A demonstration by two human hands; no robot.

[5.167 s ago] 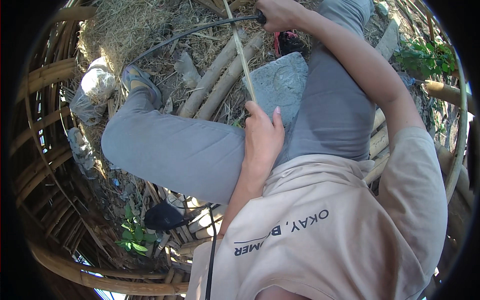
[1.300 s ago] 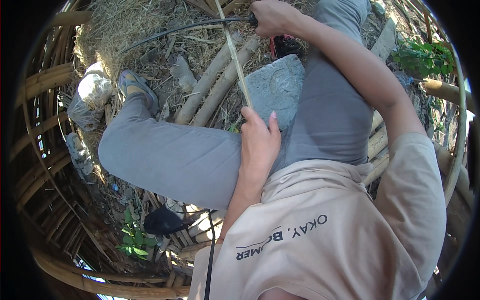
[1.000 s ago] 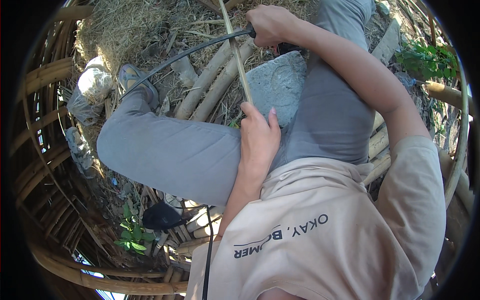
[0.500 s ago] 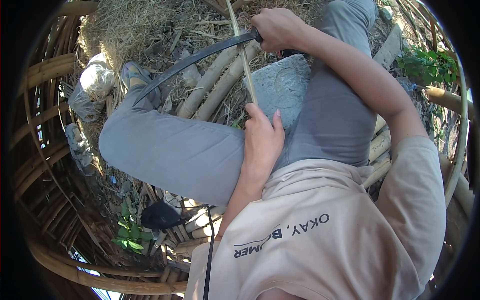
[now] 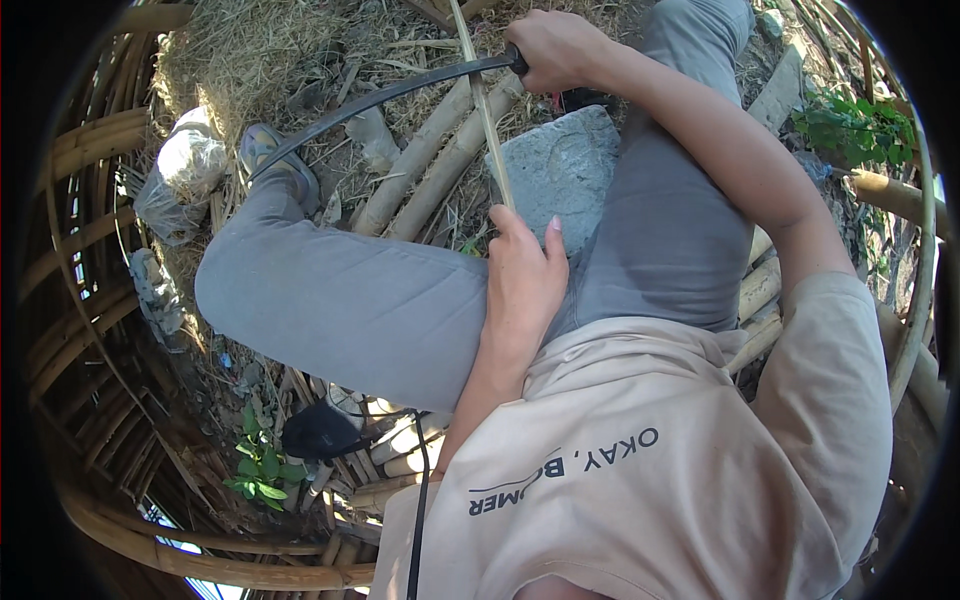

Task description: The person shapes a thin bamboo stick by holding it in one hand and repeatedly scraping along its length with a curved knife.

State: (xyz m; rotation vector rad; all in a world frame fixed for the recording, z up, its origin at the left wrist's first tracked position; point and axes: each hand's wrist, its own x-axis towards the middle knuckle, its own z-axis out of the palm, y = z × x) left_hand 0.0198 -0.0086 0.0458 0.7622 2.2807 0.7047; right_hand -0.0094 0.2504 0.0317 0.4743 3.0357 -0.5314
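Observation:
My right hand (image 5: 562,50) is closed round the dark handle of a long curved sickle (image 5: 385,93). Its blade reaches left from the fist, with the tip near my left shoe (image 5: 275,152). My left hand (image 5: 525,268) rests by my inner left thigh and grips the near end of a thin pale bamboo strip (image 5: 488,125). From there the strip runs away from me and past the top edge of the view. Close to the handle, the blade crosses the strip and seems to touch it.
A grey stone block (image 5: 558,170) sits between my legs, right of the strip. Bamboo poles (image 5: 415,160) lie left of it, with dry straw (image 5: 240,60) farther off. A plastic bag (image 5: 182,180) is at the left. A black cord (image 5: 418,510) hangs near my left forearm.
The sickle has moved slightly away from me along the strip, and its tip has swung a little up and left. My left hand and the strip have barely moved.

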